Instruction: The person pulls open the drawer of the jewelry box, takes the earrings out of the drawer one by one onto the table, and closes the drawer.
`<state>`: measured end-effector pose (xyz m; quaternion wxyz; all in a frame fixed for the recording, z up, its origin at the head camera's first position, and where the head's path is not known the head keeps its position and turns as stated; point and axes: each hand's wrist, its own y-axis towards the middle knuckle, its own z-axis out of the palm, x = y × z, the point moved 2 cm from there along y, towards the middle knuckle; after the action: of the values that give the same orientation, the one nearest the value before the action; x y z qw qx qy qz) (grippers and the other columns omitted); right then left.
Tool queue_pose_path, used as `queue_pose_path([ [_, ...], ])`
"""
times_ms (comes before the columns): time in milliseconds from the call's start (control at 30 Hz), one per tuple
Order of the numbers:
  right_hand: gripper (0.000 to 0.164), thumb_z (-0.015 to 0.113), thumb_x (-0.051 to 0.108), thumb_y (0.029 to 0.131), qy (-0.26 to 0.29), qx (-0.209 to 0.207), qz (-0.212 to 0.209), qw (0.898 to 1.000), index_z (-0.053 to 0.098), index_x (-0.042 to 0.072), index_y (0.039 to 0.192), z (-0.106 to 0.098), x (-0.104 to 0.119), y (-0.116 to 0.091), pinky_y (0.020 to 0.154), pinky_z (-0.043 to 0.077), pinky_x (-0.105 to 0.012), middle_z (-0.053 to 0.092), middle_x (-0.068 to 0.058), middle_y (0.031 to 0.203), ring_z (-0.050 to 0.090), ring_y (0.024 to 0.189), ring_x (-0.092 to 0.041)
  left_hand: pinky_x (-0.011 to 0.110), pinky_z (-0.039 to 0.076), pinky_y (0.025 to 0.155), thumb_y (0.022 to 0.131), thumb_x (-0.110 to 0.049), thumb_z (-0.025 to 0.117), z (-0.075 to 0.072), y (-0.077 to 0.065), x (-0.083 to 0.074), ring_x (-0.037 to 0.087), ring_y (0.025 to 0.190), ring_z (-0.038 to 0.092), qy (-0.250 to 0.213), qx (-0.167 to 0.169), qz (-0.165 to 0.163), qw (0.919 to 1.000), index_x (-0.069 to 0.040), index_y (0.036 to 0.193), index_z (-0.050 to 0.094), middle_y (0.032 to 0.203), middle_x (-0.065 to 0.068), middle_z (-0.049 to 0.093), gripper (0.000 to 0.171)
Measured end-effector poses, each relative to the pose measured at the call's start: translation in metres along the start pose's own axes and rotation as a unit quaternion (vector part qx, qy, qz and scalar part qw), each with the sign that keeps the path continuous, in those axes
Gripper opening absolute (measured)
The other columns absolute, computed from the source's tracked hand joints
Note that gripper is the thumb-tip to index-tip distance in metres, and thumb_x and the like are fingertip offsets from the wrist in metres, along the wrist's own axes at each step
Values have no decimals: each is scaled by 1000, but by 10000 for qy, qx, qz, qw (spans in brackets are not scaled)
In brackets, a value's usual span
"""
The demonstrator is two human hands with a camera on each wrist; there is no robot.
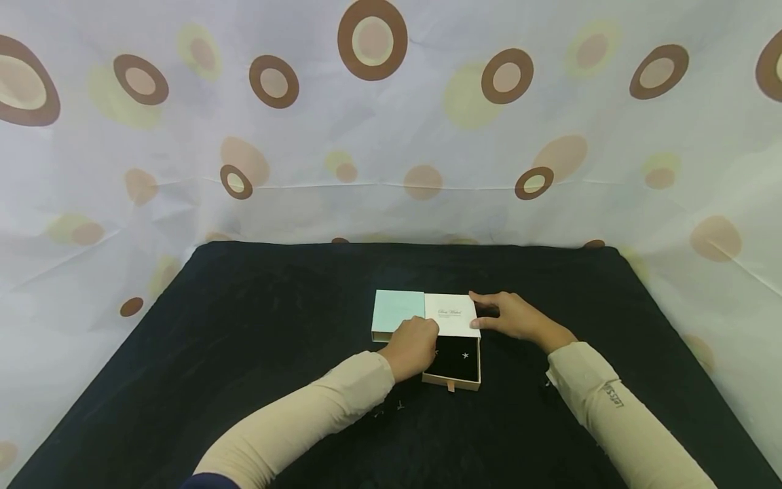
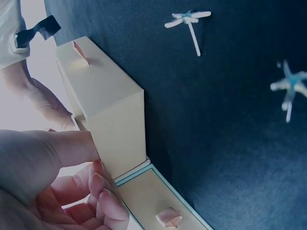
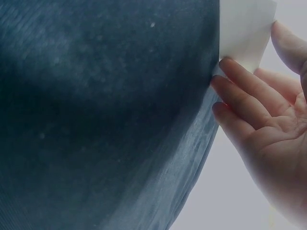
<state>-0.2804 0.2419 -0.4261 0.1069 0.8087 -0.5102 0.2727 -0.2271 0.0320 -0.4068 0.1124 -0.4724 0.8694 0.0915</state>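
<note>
A white box (image 1: 451,314) with small print on its lid stands beside a mint-green box (image 1: 398,311). The white box's cream drawer (image 2: 117,134) is pulled out toward me. A small star earring (image 1: 466,356) sits on its black padding. My left hand (image 1: 411,348) is over the drawer's left side, fingers curled and thumb (image 2: 74,146) at the drawer wall; the fingertips are partly hidden, and I cannot tell whether they pinch anything. My right hand (image 1: 513,316) touches the white box's right side, its fingers (image 3: 244,98) fairly straight and thumb apart from them.
Loose starfish-shaped earrings (image 2: 189,20) lie on the black cloth (image 1: 293,292) in front of the boxes. A ribbon tab (image 1: 451,386) sticks out from the drawer front, another tab (image 2: 169,217) from the mint-green box. A patterned curtain (image 1: 391,136) hangs behind the table.
</note>
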Motion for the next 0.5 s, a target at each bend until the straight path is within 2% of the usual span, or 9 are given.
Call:
queue_pose_path([
  [233,77,66,40,87,-59,-9,37,10000,36,-1,145,0,-1,0,97,42,-53,46,-25,139,49,124,-42,20,32,40,85,0,64,-1,1,-2,9,44,42,131,57,-28,9999,-2,82,72,50,1,53,8],
  [500,76,66,40,87,-41,-27,9,10000,37,0,144,1,-2,1,98,42,-54,46,-25,140,49,124,-42,20,33,39,85,0,65,-3,-1,-4,9,44,43,78,154,-72,9998,-1,84,72,52,1,55,7],
])
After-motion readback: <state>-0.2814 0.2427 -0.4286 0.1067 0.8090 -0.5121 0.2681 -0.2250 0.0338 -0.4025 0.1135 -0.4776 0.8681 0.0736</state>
